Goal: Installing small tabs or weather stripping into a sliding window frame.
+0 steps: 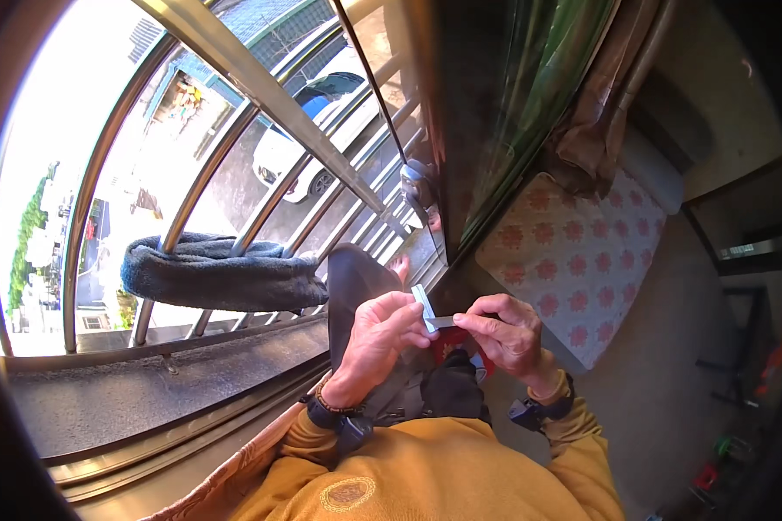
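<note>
My left hand [386,331] pinches a narrow pale blue-and-white strip [421,301] between thumb and fingers, in front of my lap. My right hand [505,332] grips one end of a thin flat grey piece [442,322]. Its other end meets the lower part of the pale strip; whether it is tucked into it or only touches it I cannot tell. Both hands are close together above my dark trousers [358,280]. What exactly the two small pieces are is too small to make out.
To the left, metal window bars [192,176] carry a dark folded towel [221,273] above a stone sill [169,397]. A glass window pane [528,98] rises ahead. A bed with a flower-patterned cover [573,260] stands at right. Outside below, a white car [300,163] is parked.
</note>
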Demonstrator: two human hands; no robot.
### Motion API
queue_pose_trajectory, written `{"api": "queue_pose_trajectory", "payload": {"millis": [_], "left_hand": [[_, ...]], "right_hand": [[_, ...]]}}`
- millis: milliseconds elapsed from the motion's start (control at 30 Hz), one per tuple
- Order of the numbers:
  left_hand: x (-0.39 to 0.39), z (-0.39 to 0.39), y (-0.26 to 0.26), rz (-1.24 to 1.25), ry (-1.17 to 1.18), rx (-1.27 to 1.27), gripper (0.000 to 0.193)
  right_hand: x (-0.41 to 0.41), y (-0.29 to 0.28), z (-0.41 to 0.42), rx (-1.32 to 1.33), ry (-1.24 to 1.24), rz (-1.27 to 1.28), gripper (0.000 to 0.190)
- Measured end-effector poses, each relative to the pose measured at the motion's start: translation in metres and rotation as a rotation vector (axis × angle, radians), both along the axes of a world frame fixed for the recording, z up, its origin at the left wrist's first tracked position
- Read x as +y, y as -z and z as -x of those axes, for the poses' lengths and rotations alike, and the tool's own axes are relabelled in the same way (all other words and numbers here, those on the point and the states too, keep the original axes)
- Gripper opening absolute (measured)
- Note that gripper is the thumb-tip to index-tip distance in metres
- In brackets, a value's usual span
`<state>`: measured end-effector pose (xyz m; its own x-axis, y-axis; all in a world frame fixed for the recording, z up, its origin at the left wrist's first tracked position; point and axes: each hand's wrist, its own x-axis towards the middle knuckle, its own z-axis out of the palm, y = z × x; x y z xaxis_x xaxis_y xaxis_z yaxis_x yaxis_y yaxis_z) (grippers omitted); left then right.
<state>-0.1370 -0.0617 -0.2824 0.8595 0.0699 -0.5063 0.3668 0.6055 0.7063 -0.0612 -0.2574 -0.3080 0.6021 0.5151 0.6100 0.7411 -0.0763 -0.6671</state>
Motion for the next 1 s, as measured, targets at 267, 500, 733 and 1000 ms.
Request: {"api": "queue_pose_trajectory", "payload": {"millis": [267,500,733,1000], "left_hand": [[0.004,0.002,0.002,0.018,0.067,-0.017,0.02],[0.001,0.005,0.005,0.021,0.104,-0.002,0.019],[-0.001,0.007,0.006,0.031,0.134,-0.011,0.017],[-0.002,0.004,0.006,-0.039,0.11,0.023,0.014]], "right_hand": [[0.0,0.002,0.001,-0.04,0.036,0.02,0.027],[0.0,0.008,-0.003,-0.04,0.066,0.034,0.026],[0.0,0.012,-0.002,-0.049,0.151,0.043,0.022],[-0.004,0.005,0.003,0.098,0.286,0.003,0.026]]}}
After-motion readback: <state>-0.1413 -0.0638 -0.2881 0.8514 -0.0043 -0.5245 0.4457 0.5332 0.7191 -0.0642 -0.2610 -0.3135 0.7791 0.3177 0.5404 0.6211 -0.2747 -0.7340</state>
